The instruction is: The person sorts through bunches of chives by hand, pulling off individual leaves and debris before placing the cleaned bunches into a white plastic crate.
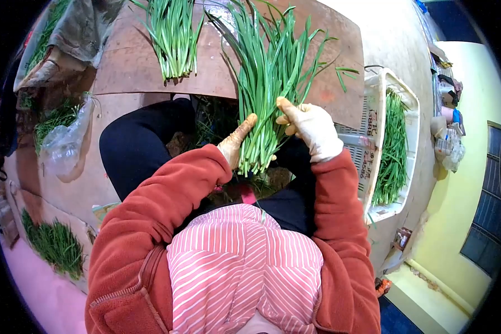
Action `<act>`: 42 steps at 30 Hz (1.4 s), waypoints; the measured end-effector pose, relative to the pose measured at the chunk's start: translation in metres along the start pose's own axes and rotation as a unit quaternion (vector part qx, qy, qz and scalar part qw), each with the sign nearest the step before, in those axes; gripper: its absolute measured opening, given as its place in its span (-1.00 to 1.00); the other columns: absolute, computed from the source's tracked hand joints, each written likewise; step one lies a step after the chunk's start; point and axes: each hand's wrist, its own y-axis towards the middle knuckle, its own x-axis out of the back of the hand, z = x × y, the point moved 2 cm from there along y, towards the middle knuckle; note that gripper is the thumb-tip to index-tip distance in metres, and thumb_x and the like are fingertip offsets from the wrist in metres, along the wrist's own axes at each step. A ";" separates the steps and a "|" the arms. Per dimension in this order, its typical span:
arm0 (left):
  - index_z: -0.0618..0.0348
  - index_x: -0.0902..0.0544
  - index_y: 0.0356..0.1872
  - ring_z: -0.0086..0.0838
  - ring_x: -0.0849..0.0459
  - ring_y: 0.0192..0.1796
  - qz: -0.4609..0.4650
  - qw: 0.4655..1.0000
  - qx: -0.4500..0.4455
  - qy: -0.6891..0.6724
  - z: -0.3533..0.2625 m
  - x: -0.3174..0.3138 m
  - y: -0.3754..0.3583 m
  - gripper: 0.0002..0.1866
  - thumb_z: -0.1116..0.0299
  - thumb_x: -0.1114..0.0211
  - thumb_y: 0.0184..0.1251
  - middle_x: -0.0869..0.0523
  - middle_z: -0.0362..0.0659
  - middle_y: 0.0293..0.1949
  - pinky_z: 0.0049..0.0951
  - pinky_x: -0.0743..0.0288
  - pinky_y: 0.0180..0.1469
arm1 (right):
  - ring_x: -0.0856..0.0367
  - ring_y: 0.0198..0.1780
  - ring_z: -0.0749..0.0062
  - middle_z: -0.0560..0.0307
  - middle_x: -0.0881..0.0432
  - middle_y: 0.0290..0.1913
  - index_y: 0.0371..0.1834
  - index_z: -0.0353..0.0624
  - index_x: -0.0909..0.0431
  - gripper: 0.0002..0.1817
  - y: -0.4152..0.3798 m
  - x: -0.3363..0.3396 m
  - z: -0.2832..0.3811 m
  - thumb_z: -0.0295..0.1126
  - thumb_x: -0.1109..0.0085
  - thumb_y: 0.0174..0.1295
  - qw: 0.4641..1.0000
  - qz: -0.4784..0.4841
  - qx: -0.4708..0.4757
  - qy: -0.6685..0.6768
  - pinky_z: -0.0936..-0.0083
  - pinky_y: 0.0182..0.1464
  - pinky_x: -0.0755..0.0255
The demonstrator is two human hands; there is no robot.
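Note:
A loose bunch of garlic chives [261,83] lies over the board's near edge, pale stem ends toward my body and green leaves pointing away. My left hand [238,142], in a stained light glove, is closed around the lower stems, thumb on top; its other fingers are mostly hidden beneath. At the bunch's right side, my gloved right hand [313,129] has its thumb and curled fingers pinched against the chives. A second bundle of chives [175,47] rests on the board to the far left, its cut ends lined up.
The brown board [217,72] spans the front. On the right stands a white plastic crate [379,139] filled with chives. More greens lie at left, near a clear plastic bag [67,142] and in a lower pile [53,245]. Scraps of leaf [342,78] lie on the board.

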 end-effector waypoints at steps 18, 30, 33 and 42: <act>0.26 -0.47 0.09 -0.22 -0.70 -0.20 -0.007 1.000 0.011 0.009 0.003 -0.011 -0.002 -0.46 0.01 -0.16 0.29 -0.66 0.00 -0.11 -0.19 -0.64 -0.14 | -0.57 -0.33 0.54 0.05 -0.65 -0.35 -0.31 -0.27 -0.64 -0.71 -0.050 -0.025 -0.032 -0.22 -0.19 0.20 0.946 -0.203 0.134 0.213 0.59 -0.17 -0.43; 0.30 -0.50 0.02 -0.30 -0.68 -0.14 0.038 0.998 0.057 -0.013 0.007 -0.007 0.003 -0.42 -0.07 -0.09 0.29 -0.66 -0.01 -0.12 -0.29 -0.59 -0.06 | -0.53 -0.46 0.55 0.24 -0.59 -0.48 -0.42 -0.25 -0.64 -0.84 -0.060 -0.058 -0.038 -0.36 -0.31 0.08 0.954 -0.170 0.242 0.040 0.62 -0.35 -0.42; 0.35 -0.47 0.04 -0.28 -0.67 -0.11 0.047 0.996 0.076 0.031 0.007 -0.009 0.006 -0.43 -0.04 -0.07 0.33 -0.65 0.05 -0.11 -0.24 -0.59 -0.04 | -0.62 -0.38 0.29 0.06 -0.64 -0.40 -0.39 -0.13 -0.66 -0.86 -0.078 -0.065 -0.037 -0.47 -0.33 -0.07 0.905 -0.171 0.390 -0.007 0.51 -0.29 -0.48; 0.28 -0.55 -0.02 -0.50 -0.70 -0.45 -0.091 0.975 -0.003 0.204 0.001 -0.041 -0.002 -0.65 0.25 -0.21 0.28 -0.71 -0.03 -0.36 -0.59 -0.61 -0.48 | -0.59 -0.45 0.51 0.10 -0.64 -0.46 -0.37 -0.25 -0.62 -0.79 -0.151 -0.059 -0.022 -0.30 -0.26 0.15 0.935 -0.003 0.342 0.094 0.56 -0.38 -0.46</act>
